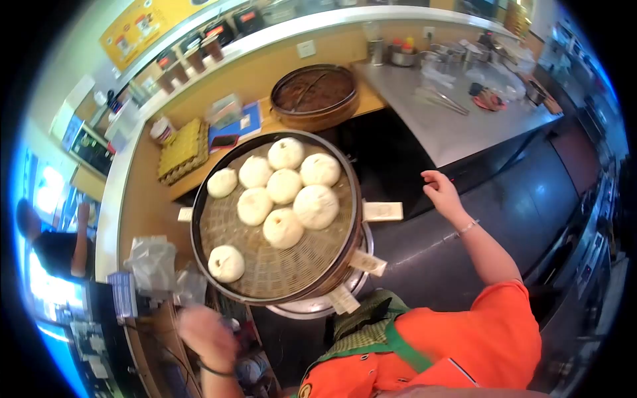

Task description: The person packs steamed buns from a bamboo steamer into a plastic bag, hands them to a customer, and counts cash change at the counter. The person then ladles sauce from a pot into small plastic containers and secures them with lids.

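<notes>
A round bamboo steamer (219,276) stands in front of me, with several white steamed buns (284,186) on its woven base. One bun (226,263) lies apart from the cluster, near the lower left rim. My left hand (209,338) is below the steamer's lower left side, smeared by motion, so its fingers cannot be made out. Off to the right of the steamer, my right hand (443,194) hangs in the air over the floor, fingers loosely bent and apart, holding nothing. Pale handle tabs (383,211) stick out from the stacked steamer tiers.
Behind the steamer sits another round steamer (315,93) with a dark brown inside. A steel table (405,99) at right bears tongs (446,101), bags and pots. Egg trays (184,151) and plastic bags (151,264) are at left. A person (63,249) stands beyond the counter.
</notes>
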`<action>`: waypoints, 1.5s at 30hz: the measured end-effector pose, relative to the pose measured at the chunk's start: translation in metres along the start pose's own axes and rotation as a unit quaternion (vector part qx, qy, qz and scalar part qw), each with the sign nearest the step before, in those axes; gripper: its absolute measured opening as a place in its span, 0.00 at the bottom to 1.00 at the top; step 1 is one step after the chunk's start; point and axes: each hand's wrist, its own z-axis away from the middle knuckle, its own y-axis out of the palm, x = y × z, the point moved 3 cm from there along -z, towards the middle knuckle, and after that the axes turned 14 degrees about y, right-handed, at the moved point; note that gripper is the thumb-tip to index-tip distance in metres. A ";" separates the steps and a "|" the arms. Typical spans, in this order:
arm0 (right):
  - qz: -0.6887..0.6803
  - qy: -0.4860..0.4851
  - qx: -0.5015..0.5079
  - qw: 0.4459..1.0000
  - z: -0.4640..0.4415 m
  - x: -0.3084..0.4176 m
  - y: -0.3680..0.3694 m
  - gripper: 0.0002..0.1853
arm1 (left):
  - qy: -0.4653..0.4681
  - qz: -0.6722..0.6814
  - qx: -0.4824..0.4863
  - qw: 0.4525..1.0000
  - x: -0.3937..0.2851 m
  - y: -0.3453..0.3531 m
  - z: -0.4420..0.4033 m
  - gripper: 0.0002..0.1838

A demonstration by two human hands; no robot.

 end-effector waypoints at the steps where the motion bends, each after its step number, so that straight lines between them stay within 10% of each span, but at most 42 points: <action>1: 0.013 0.015 -0.006 1.000 -0.010 -0.012 -0.005 0.16 | 0.092 0.059 0.071 0.991 -0.035 0.014 -0.003 0.10; 3: 0.053 -0.003 -0.028 0.998 -0.024 -0.035 -0.013 0.16 | 0.137 0.190 0.082 0.969 -0.091 0.047 -0.015 0.11; 7: 0.063 0.014 -0.017 0.998 -0.037 -0.091 -0.020 0.15 | -0.121 0.350 0.142 0.918 -0.142 0.143 0.021 0.13; 9: 0.054 0.008 0.037 0.998 -0.037 -0.101 -0.028 0.16 | -0.418 0.547 0.137 0.712 -0.162 0.181 0.048 0.14; 13: 0.026 0.060 0.140 0.988 -0.069 -0.136 -0.030 0.15 | -0.495 0.560 0.071 0.660 -0.197 0.202 0.042 0.20; 19: -0.063 0.099 0.312 0.943 -0.168 -0.121 0.031 0.14 | -0.651 0.650 -0.253 0.300 -0.232 0.264 0.007 0.14; 25: -0.033 0.096 0.396 0.913 -0.214 -0.068 0.073 0.14 | -0.655 0.519 -0.437 0.332 -0.250 0.295 -0.008 0.11; 32: -0.072 0.150 0.448 0.879 -0.198 -0.051 0.122 0.14 | -0.719 0.456 -0.381 0.361 -0.241 0.296 0.003 0.14; 45: 0.104 0.023 0.750 0.653 -0.149 -0.050 0.159 0.08 | -0.732 0.187 -0.493 0.432 -0.260 0.324 -0.035 0.17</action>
